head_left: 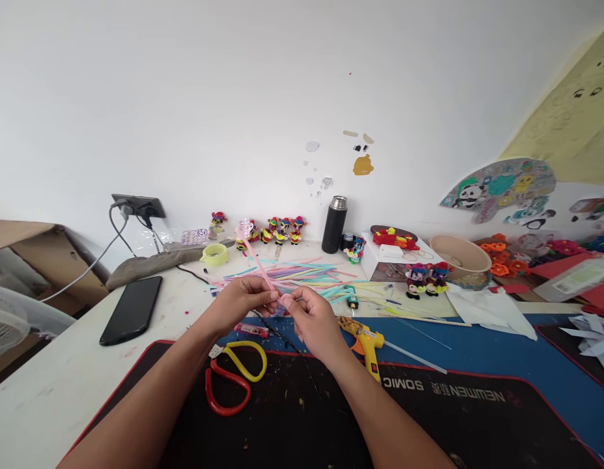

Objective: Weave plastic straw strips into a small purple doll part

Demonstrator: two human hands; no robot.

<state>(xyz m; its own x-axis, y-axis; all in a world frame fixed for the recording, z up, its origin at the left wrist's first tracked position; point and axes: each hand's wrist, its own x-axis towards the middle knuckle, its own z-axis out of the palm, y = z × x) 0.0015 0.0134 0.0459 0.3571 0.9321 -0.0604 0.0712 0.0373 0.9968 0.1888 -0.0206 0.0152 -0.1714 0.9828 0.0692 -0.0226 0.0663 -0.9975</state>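
Note:
A thin pink stick, straw-like, leans up and left from my hands, with a small pinkish decorated piece at its top end. My left hand pinches the stick low down between thumb and fingers. At its lower end, my right hand closes thumb and forefinger on a small pale pink bit; whether this is part of the stick I cannot tell. Behind both hands lies a loose pile of pastel straw-like strips. Scissors with red and yellow handles rest below my left hand, their blades mostly hidden.
Right of my hands lies a yellow glue gun on the black mat. A phone and green tape roll are at left. Along the wall stand a black flask, small figures, a white box and a beige bowl.

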